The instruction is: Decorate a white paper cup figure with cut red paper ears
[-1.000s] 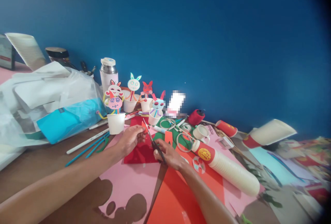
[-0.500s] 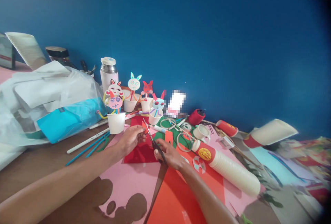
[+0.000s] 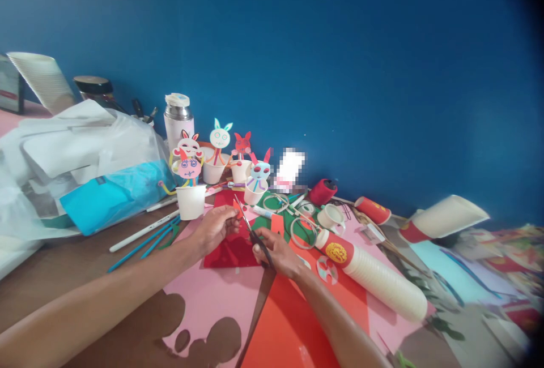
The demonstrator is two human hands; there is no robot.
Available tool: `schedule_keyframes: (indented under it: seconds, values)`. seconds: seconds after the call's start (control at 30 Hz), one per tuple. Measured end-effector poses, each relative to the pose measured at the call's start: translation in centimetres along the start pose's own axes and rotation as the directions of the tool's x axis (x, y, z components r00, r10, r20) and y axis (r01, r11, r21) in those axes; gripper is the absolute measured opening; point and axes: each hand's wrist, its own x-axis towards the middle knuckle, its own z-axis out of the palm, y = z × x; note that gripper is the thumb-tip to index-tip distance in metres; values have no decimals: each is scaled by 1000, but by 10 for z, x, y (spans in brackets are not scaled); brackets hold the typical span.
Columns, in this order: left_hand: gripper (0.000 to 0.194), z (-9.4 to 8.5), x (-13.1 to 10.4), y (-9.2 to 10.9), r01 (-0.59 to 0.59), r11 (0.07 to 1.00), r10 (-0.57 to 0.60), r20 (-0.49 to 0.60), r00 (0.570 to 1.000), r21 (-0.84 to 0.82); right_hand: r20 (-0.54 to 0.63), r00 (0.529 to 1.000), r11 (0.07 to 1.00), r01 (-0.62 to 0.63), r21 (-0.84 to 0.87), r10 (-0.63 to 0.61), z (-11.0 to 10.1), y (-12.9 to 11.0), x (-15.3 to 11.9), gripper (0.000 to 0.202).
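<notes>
My left hand [image 3: 220, 226] pinches a small piece of orange-red paper [image 3: 238, 209] between thumb and fingertips. In my right hand [image 3: 276, 249] is a pair of scissors [image 3: 255, 236] with dark handles, its blades pointing up and left against the paper's edge. Both hands are held above a dark red sheet [image 3: 229, 252], which lies over pink paper with round holes cut out [image 3: 216, 306]. A large orange sheet [image 3: 293, 322] lies under my right forearm.
Several paper-cup figures with animal faces, one a white cup [image 3: 191, 202], stand ahead by the blue wall. A stack of paper cups [image 3: 382, 280] lies at right beside a white mug [image 3: 331, 219]. At left are a plastic bag [image 3: 85, 147] and blue sticks [image 3: 144, 243].
</notes>
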Motion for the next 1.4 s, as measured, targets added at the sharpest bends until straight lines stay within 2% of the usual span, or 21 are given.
schedule_keyframes:
  seconds: [0.47, 0.83, 1.1, 1.4]
  values:
    - [6, -1, 0, 0, 12, 1000, -12, -8, 1000, 5, -38, 999, 999, -18, 38, 20, 2, -6, 1, 37]
    - [6, -4, 1, -3, 36, 999, -37, 38, 999, 32, 19, 1000, 1000, 0, 25, 0, -1, 1, 2, 37]
    - [6, -2, -1, -1, 44, 999, -45, 38, 998, 27, -10, 999, 998, 31, 62, -31, -1, 9, 3, 38]
    - [7, -1, -2, 1, 54, 998, -55, 32, 998, 29, -16, 1000, 1000, 12, 18, -12, -2, 8, 3, 39]
